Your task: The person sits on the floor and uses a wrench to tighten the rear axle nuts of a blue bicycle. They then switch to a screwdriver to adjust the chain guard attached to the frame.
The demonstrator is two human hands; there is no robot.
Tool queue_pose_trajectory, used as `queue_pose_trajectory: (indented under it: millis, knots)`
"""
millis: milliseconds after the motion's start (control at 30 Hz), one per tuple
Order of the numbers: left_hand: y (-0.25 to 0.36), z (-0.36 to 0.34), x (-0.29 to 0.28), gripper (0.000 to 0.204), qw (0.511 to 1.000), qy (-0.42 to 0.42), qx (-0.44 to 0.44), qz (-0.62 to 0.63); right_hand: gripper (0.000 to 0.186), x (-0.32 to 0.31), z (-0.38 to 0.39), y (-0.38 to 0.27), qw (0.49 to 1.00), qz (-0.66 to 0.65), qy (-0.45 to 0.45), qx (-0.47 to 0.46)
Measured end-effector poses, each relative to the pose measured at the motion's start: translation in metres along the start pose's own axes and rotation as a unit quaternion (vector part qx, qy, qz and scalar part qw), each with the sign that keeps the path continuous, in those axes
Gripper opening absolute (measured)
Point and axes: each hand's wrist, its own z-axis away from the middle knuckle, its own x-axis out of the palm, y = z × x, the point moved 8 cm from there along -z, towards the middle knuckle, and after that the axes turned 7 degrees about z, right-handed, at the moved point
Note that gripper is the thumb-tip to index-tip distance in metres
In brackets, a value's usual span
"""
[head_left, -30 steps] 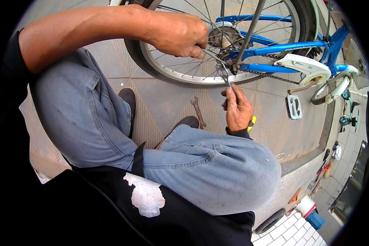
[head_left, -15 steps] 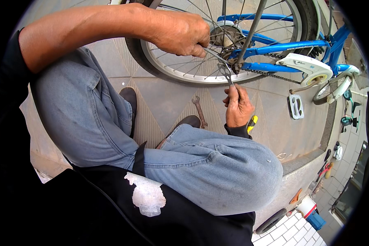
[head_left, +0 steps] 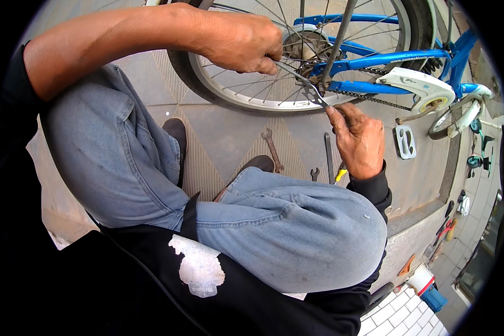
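Note:
My left hand [head_left: 249,45] grips a slim metal wrench [head_left: 289,70], whose far end points at the axle of the bicycle's rear wheel [head_left: 229,99]. My right hand [head_left: 360,140] is closed on a flat metal spanner [head_left: 311,93] with cut-outs, pinched between thumb and fingers. The spanner's head is close to the axle nut [head_left: 323,89]; whether it sits on the nut I cannot make out. Blue tubes of the bicycle frame [head_left: 369,87] run right from the axle, beside the chain [head_left: 383,102]. The bicycle lies tilted with its wheel before me.
On the tiled floor lie an open-end wrench [head_left: 272,150], a smaller wrench [head_left: 315,174], a dark flat bar [head_left: 329,157] and a yellow-and-black handle [head_left: 341,172]. A pedal [head_left: 405,141] juts out at right. Beyond a low ledge are tools and a blue-and-white container [head_left: 428,288].
My right hand has swung to the right, turning the flat spanner's handle with it. The bar and small wrench on the floor have come into sight. My left hand stays almost in place.

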Motion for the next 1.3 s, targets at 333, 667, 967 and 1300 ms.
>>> queue_pose_trajectory:
  millis: [333,667,967,1300]
  knots:
    - [0.003,-0.005,0.0,0.028,1.0,-0.017,-0.006,-0.024,0.017,0.119,0.035,0.039,0.939,-0.322,0.086,0.085]
    - [-0.005,-0.005,0.001,0.029,0.998,-0.004,0.063,-0.002,0.014,0.076,0.039,0.043,0.986,-0.104,0.124,0.033]
    - [-0.001,-0.001,-0.001,0.032,0.999,-0.002,0.039,0.003,0.016,0.009,0.022,0.0,0.991,0.012,0.078,-0.105]
    - [-0.004,-0.003,0.002,0.032,1.0,-0.011,0.027,0.002,0.023,0.047,0.032,0.029,0.97,-0.237,0.048,0.034]
